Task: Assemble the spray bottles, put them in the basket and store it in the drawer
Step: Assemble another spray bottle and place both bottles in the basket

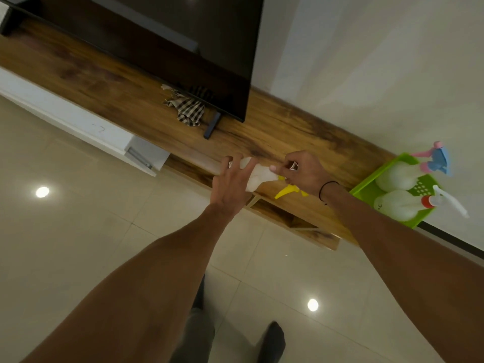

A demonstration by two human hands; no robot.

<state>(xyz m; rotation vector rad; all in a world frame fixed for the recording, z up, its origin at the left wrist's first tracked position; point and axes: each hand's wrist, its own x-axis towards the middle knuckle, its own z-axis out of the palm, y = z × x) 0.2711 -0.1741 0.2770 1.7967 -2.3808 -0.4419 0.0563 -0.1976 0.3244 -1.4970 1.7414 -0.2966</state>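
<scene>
A white spray bottle (258, 176) lies at the front edge of the wooden TV cabinet (110, 85). My left hand (231, 183) grips its body. My right hand (305, 171) is closed on the yellow spray head (288, 190) at the bottle's neck. At the cabinet's right end stands a green basket (366, 188). Two white bottles lie in it: one with a blue and pink spray head (436, 159), one with a red collar and white spray head (445, 200).
A black TV (183, 43) stands on the cabinet with a checked cloth (190, 110) by its foot. A white drawer (142, 155) stands pulled out at the cabinet's left front. Glossy tiled floor lies below, and my feet show near the bottom.
</scene>
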